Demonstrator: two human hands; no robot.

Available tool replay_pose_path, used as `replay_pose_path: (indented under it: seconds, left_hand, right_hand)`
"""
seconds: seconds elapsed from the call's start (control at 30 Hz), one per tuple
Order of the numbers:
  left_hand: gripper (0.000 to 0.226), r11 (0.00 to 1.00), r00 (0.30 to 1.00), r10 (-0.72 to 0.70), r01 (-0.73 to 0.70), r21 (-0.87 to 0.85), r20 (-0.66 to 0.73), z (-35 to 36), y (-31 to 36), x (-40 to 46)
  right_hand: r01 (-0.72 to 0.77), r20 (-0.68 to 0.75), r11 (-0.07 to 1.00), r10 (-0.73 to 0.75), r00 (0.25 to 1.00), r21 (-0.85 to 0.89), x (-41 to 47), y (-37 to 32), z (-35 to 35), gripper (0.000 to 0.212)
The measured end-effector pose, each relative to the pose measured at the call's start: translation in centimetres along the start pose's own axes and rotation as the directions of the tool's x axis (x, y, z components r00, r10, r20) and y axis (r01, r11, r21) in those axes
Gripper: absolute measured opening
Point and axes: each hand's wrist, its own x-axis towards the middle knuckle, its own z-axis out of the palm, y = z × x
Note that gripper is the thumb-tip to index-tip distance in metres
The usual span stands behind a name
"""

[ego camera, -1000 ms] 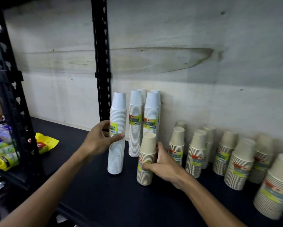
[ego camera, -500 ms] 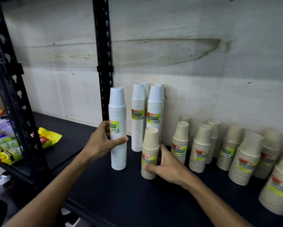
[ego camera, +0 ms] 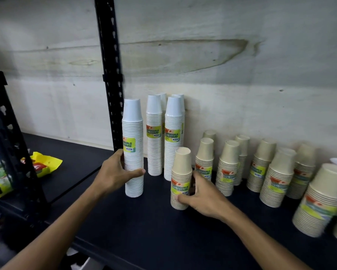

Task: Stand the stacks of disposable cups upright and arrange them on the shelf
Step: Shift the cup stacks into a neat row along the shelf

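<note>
A tall stack of white cups (ego camera: 133,133) stands upright on the black shelf (ego camera: 144,230), and my left hand (ego camera: 115,172) grips its lower half. My right hand (ego camera: 204,197) holds a short beige cup stack (ego camera: 181,172) that stands upright in front of the others. Behind them, several more tall white stacks (ego camera: 164,131) lean close to the wall. A row of several short beige stacks (ego camera: 261,164) runs to the right along the wall, all upright.
A black perforated upright post (ego camera: 110,75) rises just behind the white stack. Yellow snack packets (ego camera: 43,164) lie on the shelf section to the left. A wider beige stack (ego camera: 319,199) sits at the right edge. The plywood wall (ego camera: 222,75) backs the shelf.
Both stacks have stayed upright in my hands and shifted slightly back towards the wall. The view has drifted, so everything sits a little higher and further right.
</note>
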Motion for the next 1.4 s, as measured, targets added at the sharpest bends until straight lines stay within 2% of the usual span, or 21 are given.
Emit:
replay_pose_path:
  seconds: [0.13,0.27,0.5,0.7,0.77,0.87,0.97,1.03,1.1,1.23,1.4]
  left_hand:
    - [0.072,1.0,1.0,-0.014,0.014,0.007,0.005,0.2,-0.1,0.0]
    - [0.073,0.999,0.999,-0.033,0.033,0.006,0.005,-0.1,-0.6,-0.1]
    - [0.077,0.999,0.999,-0.03,0.032,-0.041,0.028,-0.1,-0.9,-0.5]
    - [0.08,0.999,0.997,-0.028,0.03,-0.032,0.066,0.1,-1.6,-0.7]
    - [0.078,0.999,0.995,-0.042,0.04,0.027,0.092,0.5,-2.4,-0.8]
    - [0.076,0.997,0.995,-0.048,0.043,0.065,0.084,1.1,-3.2,-1.0]
    - [0.077,0.998,0.996,-0.025,0.02,0.059,0.081,1.3,-3.1,-0.6]
    - [0.078,0.998,0.997,-0.013,0.007,0.063,0.081,1.5,-3.2,-0.3]
    - [0.077,0.999,0.997,-0.012,0.008,0.05,0.077,1.7,-3.2,0.0]
    - [0.074,0.998,0.997,0.022,-0.025,0.05,0.067,2.4,-2.8,0.7]
    - [0.072,0.998,0.993,0.051,-0.053,0.022,0.108,2.9,-2.7,1.9]
  right_hand:
    - [-0.005,-0.047,1.0,0.006,0.999,0.014,-1.5,1.2,-1.4,0.066]
    - [-0.04,-0.119,0.999,0.037,0.992,-0.023,-2.8,2.2,-2.6,0.057]
    - [-0.092,-0.2,0.995,0.083,0.976,-0.039,-3.4,2.7,-2.6,0.064]
    - [-0.232,-0.105,0.968,0.221,0.97,-0.1,-4.4,3.4,-2.4,0.077]
    - [-0.275,-0.096,0.951,0.263,0.96,-0.142,-5.0,3.4,-2.6,0.071]
    - [-0.347,-0.046,0.906,0.347,0.937,-0.241,-5.9,2.9,-2.9,0.049]
    - [-0.317,0.061,0.894,0.353,0.933,-0.317,-6.8,1.0,-3.1,0.033]
    - [-0.268,0.158,0.91,0.329,0.931,-0.316,-7.3,-0.9,-2.6,0.031]
    - [-0.224,0.194,0.938,0.279,0.94,-0.263,-7.4,-2.3,-1.3,0.032]
    - [-0.146,0.086,0.98,0.159,0.984,-0.137,-5.3,-3.6,1.9,0.03]
    - [-0.114,-0.2,0.993,0.111,0.973,-0.004,-0.5,-3.5,5.2,0.052]
